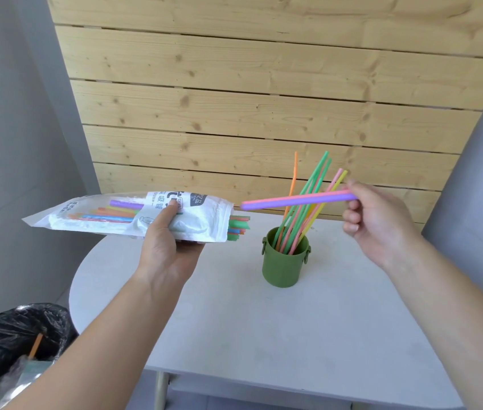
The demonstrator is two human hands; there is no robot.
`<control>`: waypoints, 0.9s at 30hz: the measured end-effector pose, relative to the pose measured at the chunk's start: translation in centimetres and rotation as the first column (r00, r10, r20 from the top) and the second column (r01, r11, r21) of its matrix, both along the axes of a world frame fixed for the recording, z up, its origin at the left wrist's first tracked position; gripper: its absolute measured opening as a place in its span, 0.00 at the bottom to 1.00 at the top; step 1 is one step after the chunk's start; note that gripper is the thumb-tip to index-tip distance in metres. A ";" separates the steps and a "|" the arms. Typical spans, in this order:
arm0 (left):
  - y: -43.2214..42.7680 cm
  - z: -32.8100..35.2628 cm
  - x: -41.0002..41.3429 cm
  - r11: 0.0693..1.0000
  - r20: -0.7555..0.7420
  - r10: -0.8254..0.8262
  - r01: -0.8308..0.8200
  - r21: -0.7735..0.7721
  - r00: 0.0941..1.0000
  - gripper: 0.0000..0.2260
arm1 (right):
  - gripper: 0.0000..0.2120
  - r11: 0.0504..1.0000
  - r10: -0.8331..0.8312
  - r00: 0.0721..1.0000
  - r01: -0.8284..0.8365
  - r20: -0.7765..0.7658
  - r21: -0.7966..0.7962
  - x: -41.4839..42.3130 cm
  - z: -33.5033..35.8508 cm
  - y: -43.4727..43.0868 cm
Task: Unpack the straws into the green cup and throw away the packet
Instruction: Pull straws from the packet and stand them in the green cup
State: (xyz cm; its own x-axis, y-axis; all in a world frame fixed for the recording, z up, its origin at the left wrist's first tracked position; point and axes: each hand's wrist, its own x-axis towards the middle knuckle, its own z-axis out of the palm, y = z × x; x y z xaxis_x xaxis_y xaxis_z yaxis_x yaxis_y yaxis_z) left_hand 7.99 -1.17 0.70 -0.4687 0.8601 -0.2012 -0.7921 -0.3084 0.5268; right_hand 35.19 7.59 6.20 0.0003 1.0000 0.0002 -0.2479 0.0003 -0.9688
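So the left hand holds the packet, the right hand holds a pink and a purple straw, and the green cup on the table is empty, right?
Not empty: the head view shows several straws standing in the green cup. The rest holds: the left hand grips the packet and the right hand holds the pink and purple straws.

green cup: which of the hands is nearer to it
Right. The right hand holds pink and purple straws just above and right of the green cup; the left hand grips the packet farther off to its left.
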 end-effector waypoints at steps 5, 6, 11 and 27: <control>0.1 -0.1 0.1 1.000 -0.014 0.001 -0.001 0.003 1.000 0.09 | 0.09 0.977 -0.157 0.965 0.121 0.210 0.176 4.7 1.3 1.6; 0.2 -0.1 0.2 1.000 -0.020 -0.002 0.002 0.005 1.000 0.10 | 0.09 0.971 -0.170 0.952 0.118 0.253 0.207 5.4 1.4 1.9; 0.4 -0.4 1.3 0.999 -0.060 -0.044 0.045 0.006 0.997 0.11 | 0.10 0.969 -0.086 0.894 -0.027 0.440 0.244 5.6 0.8 2.6; 0.5 -1.1 2.0 0.995 -0.136 -0.100 0.102 0.007 0.986 0.06 | 0.15 0.926 -0.131 0.693 -0.170 0.709 0.337 -3.8 -0.4 3.3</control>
State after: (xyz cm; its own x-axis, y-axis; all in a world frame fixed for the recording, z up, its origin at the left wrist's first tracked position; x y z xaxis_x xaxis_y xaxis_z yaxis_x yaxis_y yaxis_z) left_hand 10.02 -0.71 -0.40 -0.4012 0.9068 -0.1298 -0.7411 -0.2380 0.6278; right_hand 31.43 10.86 5.78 -0.1699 0.9258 0.3377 0.5073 0.3760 -0.7754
